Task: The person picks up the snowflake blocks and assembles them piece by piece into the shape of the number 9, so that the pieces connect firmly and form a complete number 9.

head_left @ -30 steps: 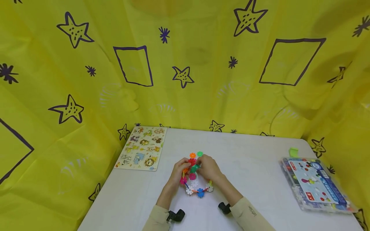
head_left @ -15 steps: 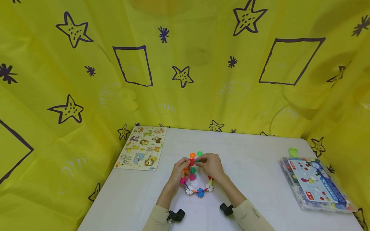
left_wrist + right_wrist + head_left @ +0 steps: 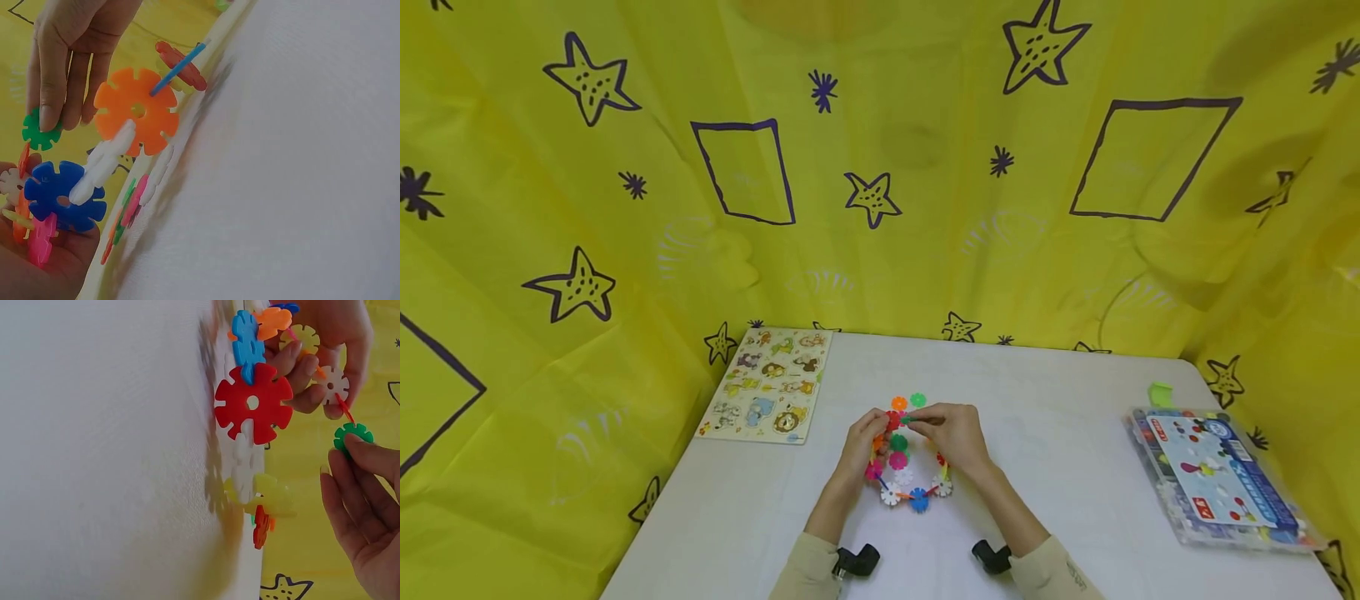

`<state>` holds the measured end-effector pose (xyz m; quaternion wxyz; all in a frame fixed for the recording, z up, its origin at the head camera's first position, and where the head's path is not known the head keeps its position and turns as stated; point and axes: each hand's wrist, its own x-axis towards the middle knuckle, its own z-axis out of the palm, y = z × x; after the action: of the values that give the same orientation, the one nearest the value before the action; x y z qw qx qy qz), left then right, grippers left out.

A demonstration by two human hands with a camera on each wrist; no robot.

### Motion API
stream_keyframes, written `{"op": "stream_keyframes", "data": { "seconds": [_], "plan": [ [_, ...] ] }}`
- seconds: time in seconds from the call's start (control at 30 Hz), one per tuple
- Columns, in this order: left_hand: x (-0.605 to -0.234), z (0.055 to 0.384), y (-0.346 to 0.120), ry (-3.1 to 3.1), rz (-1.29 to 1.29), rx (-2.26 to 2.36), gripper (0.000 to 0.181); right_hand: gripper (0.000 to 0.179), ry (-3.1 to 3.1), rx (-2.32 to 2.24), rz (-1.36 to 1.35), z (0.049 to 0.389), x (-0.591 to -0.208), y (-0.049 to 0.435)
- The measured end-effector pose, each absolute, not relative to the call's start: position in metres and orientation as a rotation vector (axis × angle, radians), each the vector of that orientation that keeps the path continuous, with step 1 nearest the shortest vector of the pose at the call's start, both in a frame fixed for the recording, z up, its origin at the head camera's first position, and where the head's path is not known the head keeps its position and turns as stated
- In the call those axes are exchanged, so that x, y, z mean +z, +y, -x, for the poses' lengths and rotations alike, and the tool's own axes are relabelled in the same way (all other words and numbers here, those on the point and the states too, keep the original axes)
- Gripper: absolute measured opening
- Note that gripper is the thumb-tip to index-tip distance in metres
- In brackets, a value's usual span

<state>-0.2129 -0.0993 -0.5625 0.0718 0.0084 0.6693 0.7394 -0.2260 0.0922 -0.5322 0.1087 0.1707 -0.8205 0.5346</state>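
Since a second ago, we see the right hand (image 3: 955, 437) has drawn a little to the right; it pinches a green disc (image 3: 40, 137) against a red disc (image 3: 894, 419). From the left, we find an animal board (image 3: 767, 386) far left, the left hand (image 3: 860, 450) gripping the flower-disc chain (image 3: 919, 500), which loops nearer on the white table (image 3: 1045, 417), the right hand, then a clear case (image 3: 1232, 483).

Dim wrist views, soft shadows on tabletop (image 3: 94, 450)
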Motion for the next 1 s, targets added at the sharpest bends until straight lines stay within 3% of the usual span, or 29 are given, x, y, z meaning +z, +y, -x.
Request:
{"op": "stream_keyframes", "data": {
  "seconds": [1.0],
  "plan": [
    [-0.563, 0.211, -0.099, 1.929, -0.119, 2.162, 0.027, 0.021, -2.188, 1.262, -0.824, 0.220, -0.542, 0.089]
  ]
}}
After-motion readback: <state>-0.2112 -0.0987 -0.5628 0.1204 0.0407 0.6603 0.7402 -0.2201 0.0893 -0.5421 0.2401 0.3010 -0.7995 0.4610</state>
